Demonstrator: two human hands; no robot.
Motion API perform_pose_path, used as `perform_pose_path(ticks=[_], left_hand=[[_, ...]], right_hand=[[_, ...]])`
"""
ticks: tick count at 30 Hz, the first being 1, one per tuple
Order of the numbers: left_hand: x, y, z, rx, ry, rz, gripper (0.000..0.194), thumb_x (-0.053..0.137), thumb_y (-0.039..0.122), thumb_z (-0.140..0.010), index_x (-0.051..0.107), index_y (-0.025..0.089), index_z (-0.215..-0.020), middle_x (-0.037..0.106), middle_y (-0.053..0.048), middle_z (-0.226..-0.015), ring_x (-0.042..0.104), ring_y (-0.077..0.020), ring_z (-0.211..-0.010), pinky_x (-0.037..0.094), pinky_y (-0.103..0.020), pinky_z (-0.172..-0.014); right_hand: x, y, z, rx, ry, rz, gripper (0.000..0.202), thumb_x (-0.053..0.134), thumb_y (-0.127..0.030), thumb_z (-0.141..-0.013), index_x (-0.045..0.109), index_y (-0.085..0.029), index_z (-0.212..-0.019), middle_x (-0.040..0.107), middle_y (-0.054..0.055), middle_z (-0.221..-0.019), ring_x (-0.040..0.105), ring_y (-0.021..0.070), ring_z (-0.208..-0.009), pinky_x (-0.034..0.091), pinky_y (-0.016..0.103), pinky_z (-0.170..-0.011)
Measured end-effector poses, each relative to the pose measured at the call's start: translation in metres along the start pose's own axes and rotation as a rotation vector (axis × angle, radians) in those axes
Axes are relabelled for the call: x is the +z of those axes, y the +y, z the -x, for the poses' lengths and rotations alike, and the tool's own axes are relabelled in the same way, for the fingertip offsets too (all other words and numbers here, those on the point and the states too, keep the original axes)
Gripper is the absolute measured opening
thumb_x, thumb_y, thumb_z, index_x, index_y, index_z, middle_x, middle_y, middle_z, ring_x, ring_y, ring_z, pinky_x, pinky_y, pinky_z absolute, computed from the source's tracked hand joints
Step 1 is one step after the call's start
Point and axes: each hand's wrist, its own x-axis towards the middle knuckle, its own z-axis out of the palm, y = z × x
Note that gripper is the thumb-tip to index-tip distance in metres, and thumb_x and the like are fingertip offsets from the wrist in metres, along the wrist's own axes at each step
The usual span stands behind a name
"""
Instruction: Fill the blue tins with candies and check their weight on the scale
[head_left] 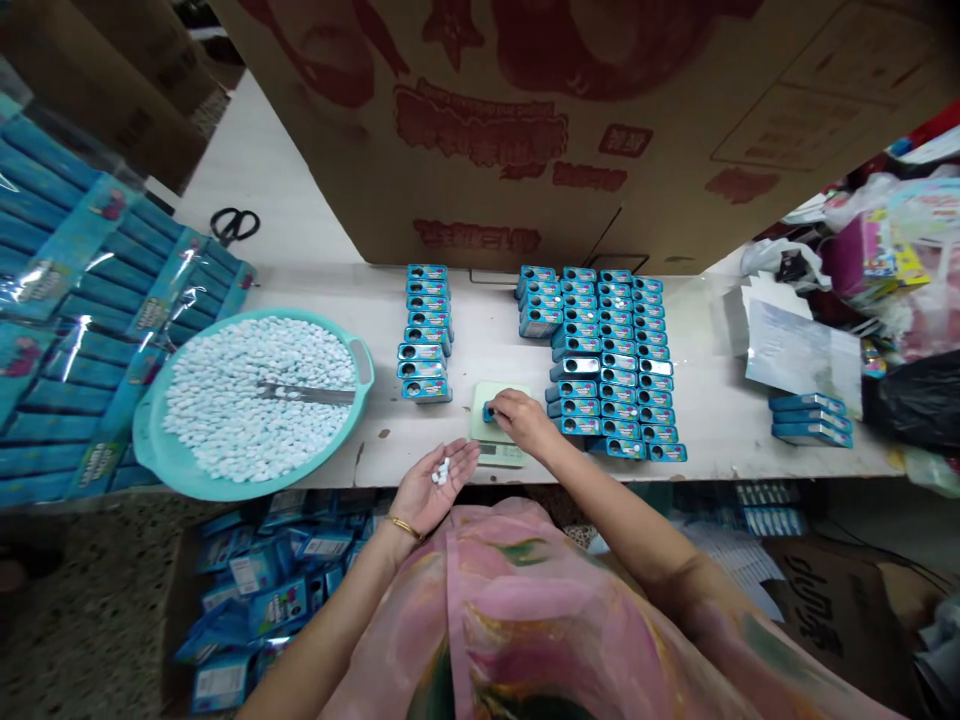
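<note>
My left hand (435, 480) lies palm up near the table's front edge, fingers stretched out. It cradles a few small white pellets (441, 471), which look like mints. Over a pale green scale (501, 452), my right hand (519, 418) has its fingers closed at a small blue box (489, 411). The fingers partly cover that box, and anything pinched between them is hidden. Left of my hands, a turquoise basin (366, 375) is full of similar white pellets (225, 400), with a metal scoop (307, 394) lying in them.
Blue boxes with dark round openings stand in a left row (425, 352) and several right rows (619, 375). A large cardboard box (510, 200) borders the table's back. Black scissors (235, 226) lie behind the basin. Wrapped blue packs (67, 330) are stacked far left.
</note>
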Motion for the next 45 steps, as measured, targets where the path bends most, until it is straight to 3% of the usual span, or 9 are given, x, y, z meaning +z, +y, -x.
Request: perform_pose_path(ticks=[5,10,15,22,28,33,39,42,45], left_hand=[[-0.012,-0.005,0.001,-0.023,-0.006,0.054,0.027,0.036,0.017,-0.082,0.057,0.006,-0.094,0.064,-0.015,-0.092,0.058,-0.0197,-0.094,0.048,-0.03,-0.08],[-0.021,-0.007,0.002,-0.074,-0.072,0.122,0.039,0.031,0.032,-0.085,0.05,0.011,-0.111,0.062,-0.012,-0.101,0.055,-0.0198,-0.099,0.042,-0.036,-0.087],[-0.037,-0.011,0.006,-0.054,-0.101,0.117,0.045,0.029,0.038,-0.085,0.043,0.012,-0.119,0.058,-0.012,-0.108,0.051,-0.0217,-0.104,0.036,-0.039,-0.093],[-0.041,-0.013,0.012,-0.075,-0.163,-0.008,0.038,0.032,0.037,-0.084,0.053,0.01,-0.101,0.061,-0.013,-0.099,0.054,-0.0216,-0.1,0.04,-0.038,-0.089],[-0.019,0.004,0.017,0.032,-0.094,-0.027,0.034,0.036,0.029,-0.083,0.053,0.006,-0.101,0.059,-0.017,-0.103,0.053,-0.0209,-0.103,0.043,-0.032,-0.086],[-0.012,0.041,0.017,0.313,0.083,-0.161,0.02,0.043,0.02,-0.079,0.057,0.011,-0.09,0.063,-0.011,-0.091,0.059,-0.0162,-0.086,0.047,-0.028,-0.075],[-0.068,0.118,0.003,0.91,0.613,-0.677,0.021,0.055,0.023,-0.068,0.056,0.015,-0.087,0.06,-0.004,-0.082,0.057,-0.0146,-0.077,0.045,-0.029,-0.074],[-0.095,0.152,-0.003,0.927,0.88,-1.301,0.032,0.059,0.026,-0.064,0.054,0.011,-0.092,0.057,-0.012,-0.094,0.051,-0.0252,-0.093,0.039,-0.038,-0.082],[-0.105,0.17,-0.009,0.814,0.935,-1.761,0.048,0.062,0.03,-0.062,0.05,0.006,-0.101,0.05,-0.021,-0.105,0.041,-0.034,-0.106,0.032,-0.043,-0.088]], right_hand=[[0.008,-0.021,0.015,-0.071,0.032,0.073,0.023,0.04,-0.017,-0.084,0.056,-0.016,-0.1,0.056,0.009,-0.101,0.049,0.0161,-0.095,0.041,0.028,-0.081],[0.051,-0.075,0.03,-0.329,-0.209,0.163,0.02,0.042,-0.017,-0.083,0.054,-0.014,-0.098,0.055,0.009,-0.096,0.049,0.0175,-0.088,0.043,0.03,-0.073],[0.072,-0.085,0.024,-0.316,-0.354,0.14,0.019,0.039,-0.015,-0.083,0.054,-0.015,-0.095,0.054,0.006,-0.092,0.049,0.0156,-0.081,0.043,0.027,-0.065],[0.062,-0.077,0.024,-0.136,-0.348,-0.032,0.016,0.047,-0.014,-0.076,0.058,-0.016,-0.087,0.055,0.004,-0.085,0.051,0.0141,-0.077,0.042,0.023,-0.064],[0.016,-0.046,0.011,-0.003,-0.096,-0.136,0.021,0.046,-0.006,-0.073,0.058,-0.015,-0.088,0.056,0.004,-0.087,0.051,0.0121,-0.084,0.04,0.022,-0.076],[-0.004,-0.019,0.0,0.076,-0.122,0.098,0.023,0.043,-0.012,-0.079,0.059,-0.019,-0.095,0.056,0.005,-0.094,0.05,0.0158,-0.088,0.041,0.026,-0.073],[0.003,-0.008,0.008,-0.023,0.025,0.116,0.025,0.04,-0.016,-0.083,0.057,-0.019,-0.1,0.056,0.008,-0.098,0.049,0.0168,-0.092,0.043,0.028,-0.077],[0.001,-0.005,0.011,-0.055,0.155,0.021,0.024,0.038,-0.015,-0.083,0.06,-0.018,-0.095,0.058,0.008,-0.094,0.052,0.0155,-0.089,0.044,0.028,-0.079],[-0.007,-0.006,0.014,-0.06,0.254,-0.03,0.022,0.04,-0.017,-0.083,0.06,-0.019,-0.092,0.059,0.007,-0.091,0.053,0.0159,-0.088,0.044,0.031,-0.079]])
